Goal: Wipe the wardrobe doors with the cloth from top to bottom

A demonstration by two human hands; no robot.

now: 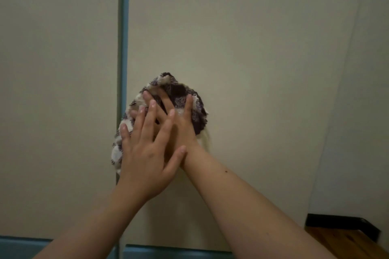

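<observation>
The right wardrobe door (252, 48) fills the view. Just right of the teal strip (123, 27), the checked cloth (179, 90) lies flat against it, long axis slanting down-left. The left hand (145, 153), overlapping the right hand (185, 130), presses it with straight fingers, neither grip closed. Below, panel runs to the teal bottom edge (168, 253).

Carrying surface: right wardrobe door (252, 48), an upright, plain cream panel. The left wardrobe door (59, 69) stands just beside it in the same cream, with a teal trim strip (123, 27) running vertically between the two. Teal edging also runs along the bottom of both.

On the right door, low and near the strip: cloth (181, 94) (checked dark purple and white, bunched). Its lower-left part overlaps the strip.

Lower right: brown wood floor (347, 244), with black skirting (341, 219) above it.
</observation>
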